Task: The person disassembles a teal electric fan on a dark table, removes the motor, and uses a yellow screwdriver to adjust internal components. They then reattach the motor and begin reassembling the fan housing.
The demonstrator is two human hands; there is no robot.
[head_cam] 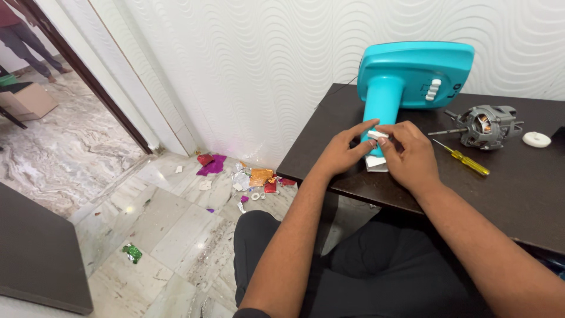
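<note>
At the dark table's (353,182) edge, left hand (341,152) and right hand (410,154) meet, fingertips pinching a small white piece (377,135) against the teal stand (381,109)

cardboard box (26,100), tan, rectangular, on the marble floor past the doorway at far left, crumpled foil wrappers (259,176), orange, red, silver, magenta, on the floor by the wall, small green wrapper (133,253) alone on nearer tiles

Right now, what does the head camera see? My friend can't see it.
Both hands, left hand and right hand, pinch a small white part on a turquoise fan base lying on a dark table. A motor and yellow screwdriver lie beside it.
</note>
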